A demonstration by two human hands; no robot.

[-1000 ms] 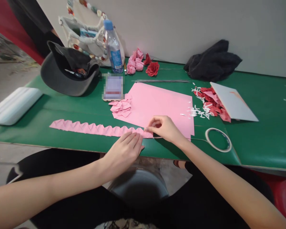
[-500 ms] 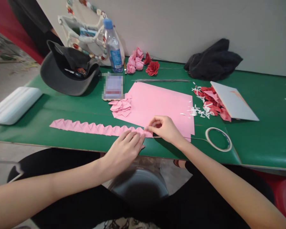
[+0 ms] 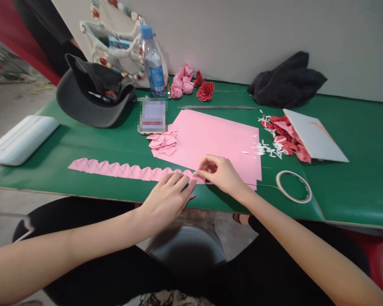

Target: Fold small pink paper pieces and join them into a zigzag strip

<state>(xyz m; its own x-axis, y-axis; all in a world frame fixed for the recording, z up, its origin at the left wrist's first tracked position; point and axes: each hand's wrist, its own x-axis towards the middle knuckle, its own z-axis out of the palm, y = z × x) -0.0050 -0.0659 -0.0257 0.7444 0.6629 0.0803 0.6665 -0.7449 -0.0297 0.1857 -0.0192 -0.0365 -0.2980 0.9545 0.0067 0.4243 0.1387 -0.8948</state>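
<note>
A long pink zigzag-edged paper strip (image 3: pixel 121 170) lies along the near side of the green table. My left hand (image 3: pixel 172 191) rests over the strip's right part, fingers close together and pressing on it. Right beside it, my right hand (image 3: pixel 218 172) has thumb and forefinger pinched at the strip's right end; the exact contact is partly hidden. From under this hand a thin tape runs right to a tape roll (image 3: pixel 309 193). Behind my right hand lie large pink paper sheets (image 3: pixel 217 131), with a pile of cut pink paper pieces (image 3: pixel 164 142) at their left corner.
Further back are a phone (image 3: pixel 152 115), thin wires (image 3: pixel 217 107), pink paper flowers (image 3: pixel 182 81), red paper flowers (image 3: pixel 206 91) and a bottle (image 3: pixel 153 63). A grey cap (image 3: pixel 86 104) and white case (image 3: pixel 22 138) lie left; a white board (image 3: pixel 317 136) and black cloth (image 3: pixel 284 83) right.
My left hand's fingers have shifted very slightly by the strip's right end. My right hand keeps its pinch, and the whole view has moved a few pixels.
</note>
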